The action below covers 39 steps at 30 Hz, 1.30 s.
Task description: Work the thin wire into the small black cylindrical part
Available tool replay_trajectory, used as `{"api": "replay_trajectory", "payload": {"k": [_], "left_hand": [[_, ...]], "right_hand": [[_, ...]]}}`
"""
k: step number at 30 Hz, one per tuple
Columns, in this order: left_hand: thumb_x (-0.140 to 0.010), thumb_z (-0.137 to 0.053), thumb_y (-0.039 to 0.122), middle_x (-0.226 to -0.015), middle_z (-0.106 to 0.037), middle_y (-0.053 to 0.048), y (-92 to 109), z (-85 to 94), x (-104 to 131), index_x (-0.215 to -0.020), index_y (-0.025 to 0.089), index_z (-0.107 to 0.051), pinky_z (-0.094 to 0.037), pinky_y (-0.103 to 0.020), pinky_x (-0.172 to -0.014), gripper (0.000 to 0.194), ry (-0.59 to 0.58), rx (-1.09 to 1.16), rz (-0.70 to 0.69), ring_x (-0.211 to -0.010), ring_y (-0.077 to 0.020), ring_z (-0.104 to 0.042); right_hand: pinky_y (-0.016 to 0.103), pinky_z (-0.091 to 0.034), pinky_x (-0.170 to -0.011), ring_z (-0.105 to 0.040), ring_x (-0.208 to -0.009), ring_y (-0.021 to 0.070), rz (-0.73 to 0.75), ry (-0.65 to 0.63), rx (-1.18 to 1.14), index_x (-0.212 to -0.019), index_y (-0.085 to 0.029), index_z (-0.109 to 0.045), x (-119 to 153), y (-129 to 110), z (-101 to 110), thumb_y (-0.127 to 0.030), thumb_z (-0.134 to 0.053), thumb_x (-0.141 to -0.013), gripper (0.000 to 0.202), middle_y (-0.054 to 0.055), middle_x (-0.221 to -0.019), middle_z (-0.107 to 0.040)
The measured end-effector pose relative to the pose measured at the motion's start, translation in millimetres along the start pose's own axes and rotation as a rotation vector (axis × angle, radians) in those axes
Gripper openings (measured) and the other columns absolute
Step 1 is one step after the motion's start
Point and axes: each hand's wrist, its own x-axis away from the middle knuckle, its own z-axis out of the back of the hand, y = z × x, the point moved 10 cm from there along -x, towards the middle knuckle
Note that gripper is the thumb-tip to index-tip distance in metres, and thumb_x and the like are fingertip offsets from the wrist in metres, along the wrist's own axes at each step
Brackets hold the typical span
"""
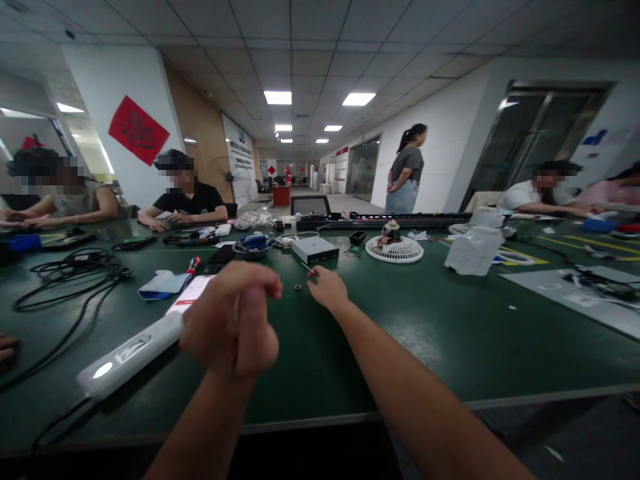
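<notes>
My right hand [327,288] reaches over the table and pinches a small screwdriver [311,273] with red on its handle. Its thin shaft points at the front of a grey metal box like an optical drive [315,249]. A small dark ring-shaped piece [298,287] lies on the table just left of that hand. Closer to the camera, my left hand [233,320] is raised, slightly blurred, with its fingers curled closed. Whatever is inside them, if anything, is hidden. Behind it lies a white power strip [133,353].
A white fan grille with a motor [394,249] stands right of the box. Black cables [75,273], a blue-white cloth [163,285] and a red-handled tool [194,264] lie left. A white plastic part [475,250] and grey panel [565,293] are right. Several people sit around.
</notes>
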Motion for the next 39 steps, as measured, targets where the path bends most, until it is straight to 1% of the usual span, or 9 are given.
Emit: {"api": "replay_trajectory", "payload": {"k": [4,6,10,14,19,23,30,33,39], "left_hand": [[-0.091,-0.037,0.019,-0.088,-0.064,-0.005,-145,-2.3,-17,-0.103,0.016,-0.058,-0.050,-0.028,-0.068,0.024,0.118,-0.411,0.449,-0.073,-0.0146,-0.062],[-0.088,-0.036,0.016,-0.112,-0.061,-0.011,-212,2.5,1,-0.117,0.016,-0.051,-0.049,-0.032,-0.086,0.033,-0.076,-0.883,0.783,-0.101,-0.0195,-0.061],[-0.074,-0.061,0.033,-0.118,-0.056,-0.030,-264,7.1,51,-0.112,0.003,-0.055,-0.046,-0.051,-0.088,0.049,-0.333,-1.036,0.962,-0.111,-0.0418,-0.055],[-0.071,-0.064,0.042,-0.123,-0.052,-0.032,-277,2.4,88,-0.114,0.003,-0.054,-0.042,-0.054,-0.091,0.059,-0.542,-1.127,0.946,-0.117,-0.0450,-0.049],[-0.081,-0.051,0.034,-0.120,-0.055,-0.029,-289,-3.9,96,-0.112,0.004,-0.056,-0.043,-0.050,-0.089,0.043,-0.755,-1.164,0.857,-0.113,-0.0411,-0.054],[-0.085,-0.047,0.034,-0.114,-0.060,-0.027,-285,-3.5,99,-0.111,0.005,-0.057,-0.044,-0.052,-0.088,0.040,-0.886,-1.135,0.760,-0.109,-0.0413,-0.057],[-0.080,-0.063,0.031,-0.126,-0.058,-0.013,-267,-17.8,90,-0.132,0.014,-0.046,-0.044,-0.031,-0.098,0.058,-0.948,-0.899,0.598,-0.115,-0.0235,-0.058],[-0.074,-0.069,0.022,-0.118,-0.064,-0.010,-250,-38.0,84,-0.120,0.017,-0.057,-0.046,-0.031,-0.096,0.048,-0.900,-0.644,0.520,-0.107,-0.0222,-0.062],[-0.070,-0.071,0.018,-0.105,-0.070,-0.005,-231,-64.5,100,-0.107,0.021,-0.063,-0.050,-0.032,-0.086,0.037,-0.994,-0.470,0.492,-0.098,-0.0221,-0.065]], "right_hand": [[0.028,-0.045,-0.078,-0.061,-0.098,0.0192,0.081,-0.013,-0.016,-0.117,-0.029,-0.064,-1,-18,-9,-0.036,-0.052,-0.090,0.030,0.005,-0.113,-0.064],[0.029,-0.046,-0.077,-0.061,-0.097,0.0204,0.111,-0.041,-0.012,-0.118,-0.031,-0.064,-1,-23,-15,-0.043,-0.056,-0.088,0.034,0.006,-0.117,-0.061],[0.031,-0.046,-0.078,-0.062,-0.096,0.0214,0.158,-0.086,0.003,-0.111,-0.034,-0.069,0,-29,-24,-0.046,-0.060,-0.086,0.030,0.005,-0.113,-0.060],[0.031,-0.046,-0.080,-0.061,-0.097,0.0212,0.163,-0.099,0.003,-0.103,-0.032,-0.071,0,-29,-25,-0.038,-0.062,-0.085,0.021,0.004,-0.109,-0.063],[0.032,-0.046,-0.083,-0.061,-0.100,0.0214,0.134,-0.104,-0.034,-0.115,-0.027,-0.065,-1,-23,-25,-0.035,-0.064,-0.084,0.032,0.006,-0.113,-0.065],[0.030,-0.046,-0.080,-0.064,-0.094,0.0209,0.134,-0.125,-0.101,-0.102,-0.024,-0.071,0,-18,-24,-0.032,-0.061,-0.086,0.020,0.007,-0.107,-0.067],[0.024,-0.047,-0.063,-0.064,-0.068,0.0142,0.087,-0.119,-0.347,-0.092,-0.016,-0.066,-3,-5,-20,-0.036,-0.047,-0.095,0.028,0.006,-0.083,-0.071],[0.020,-0.047,-0.055,-0.062,-0.058,0.0096,0.074,-0.089,-0.468,-0.105,-0.017,-0.059,-4,-4,-18,-0.025,-0.051,-0.092,0.018,0.003,-0.088,-0.070],[0.019,-0.046,-0.050,-0.059,-0.049,0.0066,0.111,-0.036,-0.598,-0.103,-0.018,-0.057,-1,-13,-12,-0.024,-0.051,-0.091,0.014,0.002,-0.096,-0.070]]}}
